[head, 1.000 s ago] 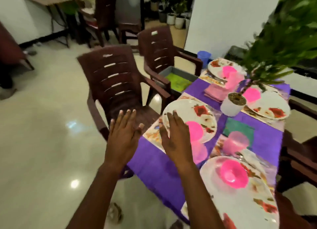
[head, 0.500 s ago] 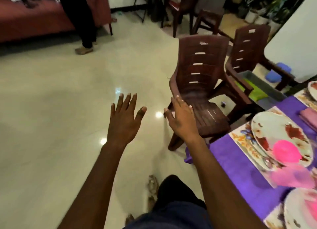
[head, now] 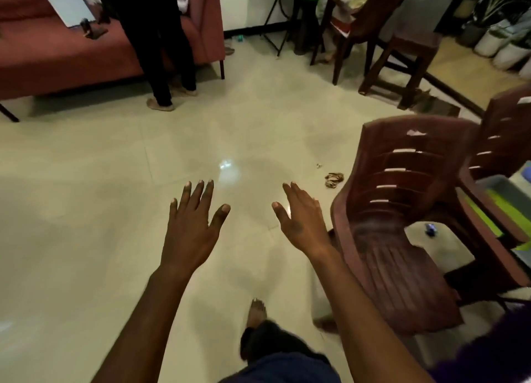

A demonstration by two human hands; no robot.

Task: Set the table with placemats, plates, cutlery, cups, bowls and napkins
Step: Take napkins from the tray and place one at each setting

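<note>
Both hands are held out flat over the floor [head: 86,210]. The left hand [head: 191,230] and right hand [head: 303,224] have straight fingers and hold nothing. A brown chair [head: 402,210] stands just beside the right hand.

Home: sofa [head: 57,52], chairs [head: 402,210], tiled floor [head: 86,210]

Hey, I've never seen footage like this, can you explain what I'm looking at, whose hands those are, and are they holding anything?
This comes from a camera worn on a person's head, looking forward and down, so the two arms are the wearer's own. The left hand and right hand are both spread open over the tiled floor, holding nothing. A brown plastic chair stands at the right, and a purple cloth shows at the bottom right corner. Another person's legs stand by a red sofa at the back.
</note>
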